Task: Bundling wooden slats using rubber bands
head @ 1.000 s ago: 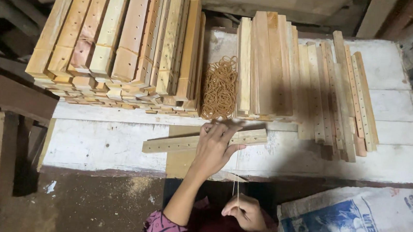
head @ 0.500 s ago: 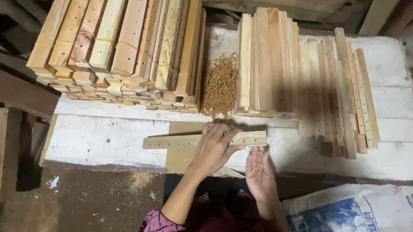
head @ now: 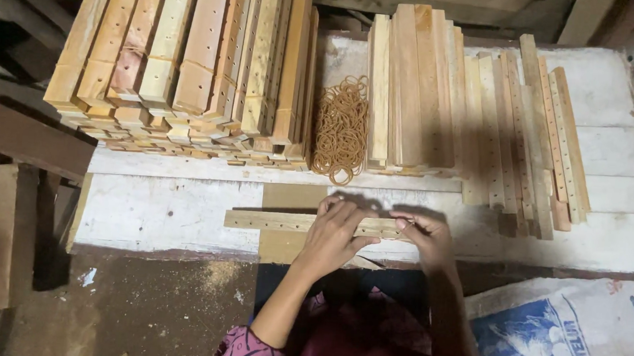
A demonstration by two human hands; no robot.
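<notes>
Both hands rest on a bundle of thin wooden slats lying crosswise on the white-painted tabletop, directly in front of the person. Left hand lies palm-down over the middle of the bundle, fingers curled over its far edge, pressing it flat. Right hand is at the bundle's right end, fingertips pinched there; whether a rubber band is between them cannot be told, too small to resolve. Hands are close together, nearly touching, both clamped on the same bundle. A tan board sits under the bundle, beneath the left hand. Just beyond the hands, between the two stacks, lies a loose heap of rubber bands. Beyond and to the left of the left hand: a large stack of drilled slats, many layers deep, with bands visible round some pieces, judged to be finished bundles. Beyond and to the right of the right hand: a pile of plain slats, and further right, loose perforated strips spread on the tabletop, judged unbundled stock. Judgement on progress: well along, as the banded stack is the larger; the bundle in hand is not yet seen to be bound, and the stock to the right remains. A printed blue-and-white sack lies near the right forearm.
</notes>
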